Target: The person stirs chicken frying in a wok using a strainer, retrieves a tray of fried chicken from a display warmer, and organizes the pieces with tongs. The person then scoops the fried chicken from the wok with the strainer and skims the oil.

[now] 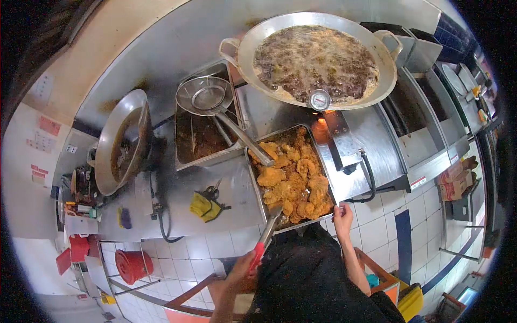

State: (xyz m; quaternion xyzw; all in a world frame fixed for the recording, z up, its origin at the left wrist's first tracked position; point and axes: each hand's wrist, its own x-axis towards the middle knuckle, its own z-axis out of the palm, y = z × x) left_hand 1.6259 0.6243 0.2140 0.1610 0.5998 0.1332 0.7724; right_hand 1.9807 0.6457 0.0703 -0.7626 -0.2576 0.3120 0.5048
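While the left hand (243, 267) grips a red-handled utensil (266, 233) at the fried food (295, 185), the right hand (343, 219) pinches the near right corner of the tray (304, 224).

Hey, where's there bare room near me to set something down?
The steel counter looks bare between the yellow item and the tray of fried pieces, with another patch between that item and the black hose. It's crowded where the strainer reaches from the dark tray over the fried pieces, and beside the wok, where flame shows.
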